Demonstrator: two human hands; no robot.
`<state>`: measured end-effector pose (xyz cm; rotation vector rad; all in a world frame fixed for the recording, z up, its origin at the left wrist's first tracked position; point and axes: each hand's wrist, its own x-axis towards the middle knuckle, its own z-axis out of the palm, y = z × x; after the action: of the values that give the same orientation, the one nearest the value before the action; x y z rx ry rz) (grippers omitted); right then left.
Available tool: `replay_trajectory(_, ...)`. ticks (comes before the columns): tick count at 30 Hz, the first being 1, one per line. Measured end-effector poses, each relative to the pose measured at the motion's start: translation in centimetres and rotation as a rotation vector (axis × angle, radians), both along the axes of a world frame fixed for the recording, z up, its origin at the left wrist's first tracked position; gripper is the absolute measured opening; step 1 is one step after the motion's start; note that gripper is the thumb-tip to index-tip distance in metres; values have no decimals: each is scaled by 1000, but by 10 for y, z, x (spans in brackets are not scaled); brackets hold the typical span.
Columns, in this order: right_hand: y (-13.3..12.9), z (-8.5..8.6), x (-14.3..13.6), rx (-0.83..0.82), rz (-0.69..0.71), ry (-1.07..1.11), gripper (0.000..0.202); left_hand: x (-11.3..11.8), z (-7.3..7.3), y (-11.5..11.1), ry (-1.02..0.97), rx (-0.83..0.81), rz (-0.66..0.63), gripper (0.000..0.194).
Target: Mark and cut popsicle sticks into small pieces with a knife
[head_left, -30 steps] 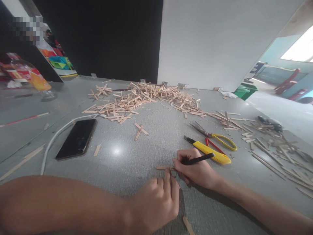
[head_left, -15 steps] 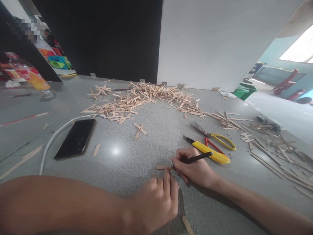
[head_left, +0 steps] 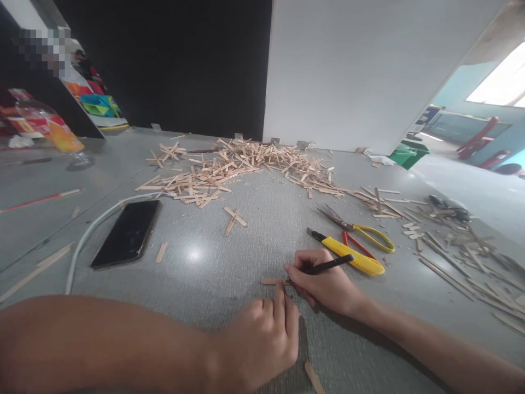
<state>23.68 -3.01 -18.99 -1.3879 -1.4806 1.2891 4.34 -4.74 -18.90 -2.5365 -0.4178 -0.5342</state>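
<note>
Wooden stick (head_left: 268, 282) under left fingertip (head_left: 280, 286)

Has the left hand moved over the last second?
No, not noticeably: judged against the crossed sticks lying on the table, the left hand keeps its place, a finger still on the stick.

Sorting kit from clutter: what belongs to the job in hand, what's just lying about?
Job in hand:
black pen-like tool, in the right hand
wooden stick, touched by the left hand

Seemingly just lying about, untouched:
phone
bottle
scissors
yellow cutter
</note>
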Motion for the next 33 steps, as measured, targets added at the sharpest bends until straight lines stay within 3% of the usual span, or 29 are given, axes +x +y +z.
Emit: replay_trajectory(33,-3,4,0,-29,12,18,39,-1,2,-2,39,-8,14,29)
